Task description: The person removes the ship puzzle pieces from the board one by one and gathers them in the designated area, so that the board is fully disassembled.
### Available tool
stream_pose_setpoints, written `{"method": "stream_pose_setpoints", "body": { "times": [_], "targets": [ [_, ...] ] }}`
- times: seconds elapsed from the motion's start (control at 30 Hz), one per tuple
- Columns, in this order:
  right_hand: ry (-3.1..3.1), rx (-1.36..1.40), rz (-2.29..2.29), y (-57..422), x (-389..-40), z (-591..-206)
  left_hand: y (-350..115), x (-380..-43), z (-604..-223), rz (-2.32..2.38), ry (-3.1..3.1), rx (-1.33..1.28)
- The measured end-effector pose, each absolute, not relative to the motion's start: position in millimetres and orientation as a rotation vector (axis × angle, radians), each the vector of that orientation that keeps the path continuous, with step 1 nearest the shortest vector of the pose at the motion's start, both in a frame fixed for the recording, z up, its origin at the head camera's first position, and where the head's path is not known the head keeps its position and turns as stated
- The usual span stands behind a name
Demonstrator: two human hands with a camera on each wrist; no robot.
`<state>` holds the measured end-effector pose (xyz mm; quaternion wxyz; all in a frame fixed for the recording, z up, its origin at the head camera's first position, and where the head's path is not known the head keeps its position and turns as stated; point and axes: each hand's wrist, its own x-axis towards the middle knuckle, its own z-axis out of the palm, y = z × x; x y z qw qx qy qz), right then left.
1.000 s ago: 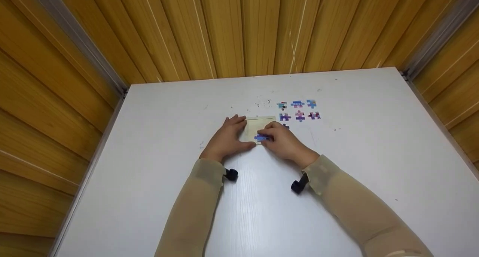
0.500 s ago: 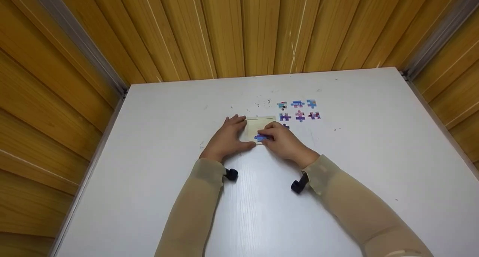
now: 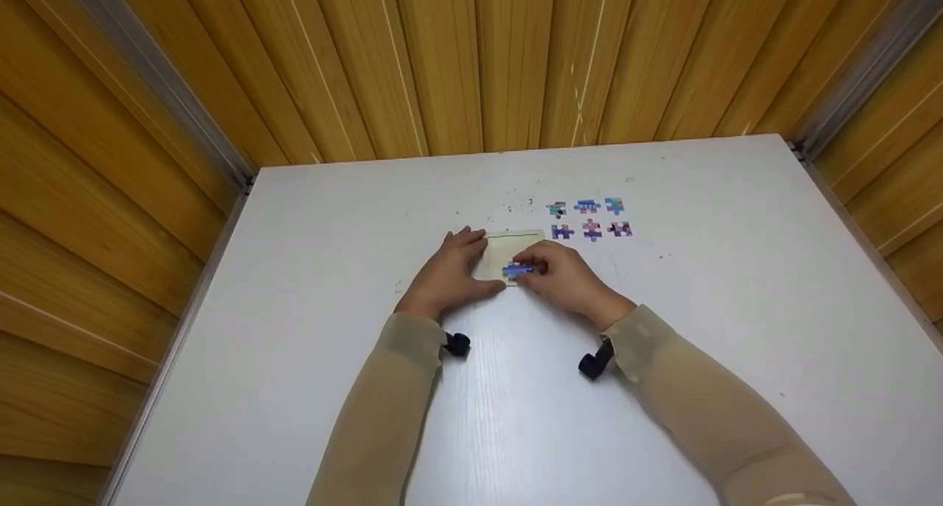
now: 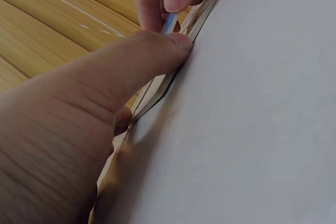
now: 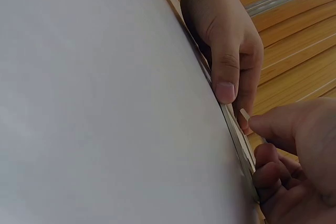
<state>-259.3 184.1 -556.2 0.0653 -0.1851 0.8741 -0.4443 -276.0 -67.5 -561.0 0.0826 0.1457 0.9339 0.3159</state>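
A small pale wooden puzzle tray (image 3: 495, 250) lies flat on the white table. My left hand (image 3: 448, 272) grips its left side, fingers at the far left corner and thumb along the near edge; in the left wrist view the thumb (image 4: 157, 51) presses the tray's rim. Over the tray's near right part, my right hand (image 3: 566, 276) pinches a blue and purple jigsaw piece (image 3: 514, 269) between thumb and fingers. The right wrist view shows that piece edge-on (image 5: 244, 114), tilted at the thumb tip. The right hand covers the tray's right side.
Several loose jigsaw pieces lie in two rows right of the tray, among them a pink one (image 3: 591, 230) and an orange and blue one (image 3: 614, 205). Wood-look panels (image 3: 442, 64) stand behind the white table (image 3: 331, 219).
My right hand has shifted slightly right, showing more of the pinched piece. A loose piece seen earlier beside its knuckles is out of sight. The left hand holds its place.
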Motion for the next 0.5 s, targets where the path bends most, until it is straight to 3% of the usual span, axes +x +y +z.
{"method": "stream_pose_setpoints", "body": {
  "times": [0.5],
  "targets": [
    [2.486,-0.451,-1.467,190.2,-260.4,-551.5,-67.6,-276.3,-563.5,0.930,2.794,0.440]
  ]
}}
